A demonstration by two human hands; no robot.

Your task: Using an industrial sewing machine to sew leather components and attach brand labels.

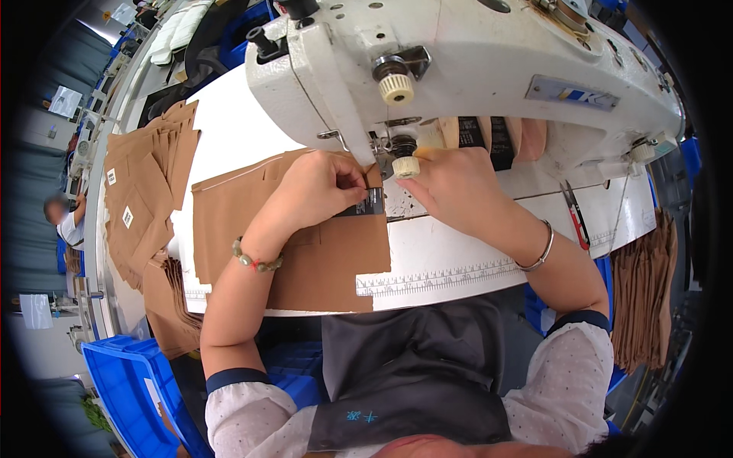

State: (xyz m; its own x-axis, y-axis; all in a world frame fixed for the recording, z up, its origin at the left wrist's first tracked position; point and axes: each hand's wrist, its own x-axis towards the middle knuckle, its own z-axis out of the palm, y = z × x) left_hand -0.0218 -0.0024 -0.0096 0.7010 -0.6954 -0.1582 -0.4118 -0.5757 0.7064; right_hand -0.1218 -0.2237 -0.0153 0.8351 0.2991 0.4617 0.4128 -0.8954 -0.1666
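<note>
My left hand [318,192] has its fingers curled on a brown fabric piece [298,267], at a dark printed label [372,201] lying on it. My right hand [454,191] is beside the needle area of the white sewing machine [450,69], its thumb pointing toward the label and its fingers bent, partly hidden behind a cream knob [406,167]; what it holds is unclear. The fabric reaches under the machine head on the white table [427,259]. Red-handled snips [574,215] lie right of my right hand.
Brown cut pieces [145,183] are piled at the left, more [640,290] hang at the right. Dark labels and pale strips [500,141] sit behind my right hand. Blue bins [122,382] stand below the table. A person [69,221] is at a distant station on the left.
</note>
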